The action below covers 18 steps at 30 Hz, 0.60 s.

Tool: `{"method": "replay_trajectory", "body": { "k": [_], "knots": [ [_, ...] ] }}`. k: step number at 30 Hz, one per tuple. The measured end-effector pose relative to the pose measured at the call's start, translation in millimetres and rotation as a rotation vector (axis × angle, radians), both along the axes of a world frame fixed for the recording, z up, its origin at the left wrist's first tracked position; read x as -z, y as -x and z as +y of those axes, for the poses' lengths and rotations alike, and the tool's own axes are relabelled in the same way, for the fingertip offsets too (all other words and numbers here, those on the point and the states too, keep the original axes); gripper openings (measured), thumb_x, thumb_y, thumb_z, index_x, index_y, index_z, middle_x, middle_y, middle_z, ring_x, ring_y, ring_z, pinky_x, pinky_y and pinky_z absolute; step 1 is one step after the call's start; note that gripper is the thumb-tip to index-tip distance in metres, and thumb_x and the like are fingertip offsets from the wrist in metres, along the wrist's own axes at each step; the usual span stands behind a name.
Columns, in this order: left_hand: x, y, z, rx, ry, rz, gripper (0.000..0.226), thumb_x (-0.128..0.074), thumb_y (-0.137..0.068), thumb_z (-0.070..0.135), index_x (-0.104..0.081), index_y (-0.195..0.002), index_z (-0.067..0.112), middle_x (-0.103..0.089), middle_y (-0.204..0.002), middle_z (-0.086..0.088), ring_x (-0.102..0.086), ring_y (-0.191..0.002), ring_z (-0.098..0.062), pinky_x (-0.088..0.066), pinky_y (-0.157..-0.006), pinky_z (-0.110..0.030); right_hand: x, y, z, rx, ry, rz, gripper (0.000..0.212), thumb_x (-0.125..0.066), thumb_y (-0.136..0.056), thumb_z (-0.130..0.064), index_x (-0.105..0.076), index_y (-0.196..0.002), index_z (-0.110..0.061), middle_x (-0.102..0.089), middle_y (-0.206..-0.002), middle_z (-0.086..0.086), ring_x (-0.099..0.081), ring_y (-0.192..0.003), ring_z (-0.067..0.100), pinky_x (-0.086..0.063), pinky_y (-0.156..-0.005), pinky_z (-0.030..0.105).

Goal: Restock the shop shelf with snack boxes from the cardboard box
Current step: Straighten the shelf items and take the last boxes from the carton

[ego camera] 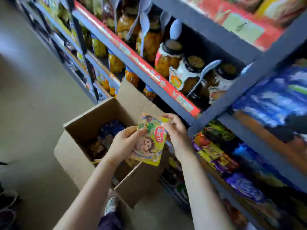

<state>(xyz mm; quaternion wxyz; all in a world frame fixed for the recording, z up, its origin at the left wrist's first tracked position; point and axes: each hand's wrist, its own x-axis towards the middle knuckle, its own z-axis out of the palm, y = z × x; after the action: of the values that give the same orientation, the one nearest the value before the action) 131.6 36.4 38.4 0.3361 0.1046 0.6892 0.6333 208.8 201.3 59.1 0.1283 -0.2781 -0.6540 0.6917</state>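
Left hand (123,141) and right hand (177,130) both grip one snack box (149,143), held over open carton (79,156), near shelf (232,103). Not yet shelved. More packets visible in carton; restocking unfinished, extent unclear.

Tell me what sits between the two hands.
In the head view, a yellow snack box with a cartoon face sits between the left hand and right hand, both gripping it above the open cardboard box.

shop | shelves (166,90) stocked with jars (167,60), snack packs (214,146)
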Motion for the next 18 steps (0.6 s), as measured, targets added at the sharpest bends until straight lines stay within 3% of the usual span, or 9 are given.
{"method": "replay_trajectory", "body": {
  "k": [3,7,10,13,15,18],
  "knots": [
    [-71,-59,36,0.020,-0.246,0.100,0.022,-0.071,-0.088,0.029,-0.074,-0.097,0.009,-0.076,-0.098,-0.015,-0.071,-0.096,-0.036,-0.056,-0.090,-0.052,-72,-63,27,0.093,-0.069,0.141,0.035,-0.071,-0.077,-0.034,-0.062,-0.110,-0.030,-0.065,-0.086,0.003,-0.063,-0.080,0.022,-0.049,-0.073,0.035],
    [-149,-129,75,-0.093,-0.545,0.112,0.011,-0.070,-0.089,0.025,-0.067,-0.086,0.014,-0.073,-0.086,-0.003,-0.069,-0.082,-0.017,-0.055,-0.078,-0.037,-154,-150,45,0.157,-0.215,0.298,0.026,-0.072,-0.088,-0.021,-0.058,-0.109,-0.023,-0.071,-0.073,-0.014,-0.064,-0.071,0.001,-0.047,-0.069,0.016],
    [-194,-169,96,-0.065,-0.723,0.173,0.004,-0.060,-0.097,0.017,-0.060,-0.099,0.014,-0.070,-0.088,0.003,-0.069,-0.085,-0.013,-0.056,-0.066,-0.030,-196,-209,47,0.188,-0.278,0.371,0.033,-0.076,-0.078,-0.035,-0.061,-0.106,-0.027,-0.066,-0.084,0.002,-0.057,-0.075,0.019,-0.046,-0.061,0.025],
    [-235,-205,113,0.018,-0.865,0.216,0.032,-0.058,-0.097,0.008,-0.055,-0.125,0.023,-0.068,-0.112,-0.011,-0.069,-0.099,-0.029,-0.061,-0.070,-0.041,-231,-257,52,0.313,-0.397,0.449,0.029,-0.078,-0.083,-0.025,-0.063,-0.105,-0.015,-0.068,-0.089,0.001,-0.061,-0.077,0.013,-0.048,-0.065,0.021],
    [-260,-228,123,0.052,-0.900,0.264,0.057,-0.055,-0.098,0.002,-0.037,-0.145,0.028,-0.063,-0.113,-0.014,-0.068,-0.096,-0.031,-0.061,-0.072,-0.045,-253,-284,57,0.408,-0.499,0.506,0.027,-0.078,-0.080,-0.028,-0.063,-0.099,-0.016,-0.068,-0.083,-0.007,-0.061,-0.072,0.007,-0.048,-0.066,0.022],
    [-293,-258,138,0.126,-0.910,0.345,0.065,-0.053,-0.099,0.000,-0.026,-0.149,0.031,-0.059,-0.119,-0.015,-0.070,-0.095,-0.027,-0.060,-0.071,-0.040,-280,-315,66,0.538,-0.605,0.602,0.030,-0.078,-0.077,-0.034,-0.060,-0.092,-0.015,-0.066,-0.081,-0.006,-0.060,-0.071,0.012,-0.047,-0.061,0.031]
  ]
}}
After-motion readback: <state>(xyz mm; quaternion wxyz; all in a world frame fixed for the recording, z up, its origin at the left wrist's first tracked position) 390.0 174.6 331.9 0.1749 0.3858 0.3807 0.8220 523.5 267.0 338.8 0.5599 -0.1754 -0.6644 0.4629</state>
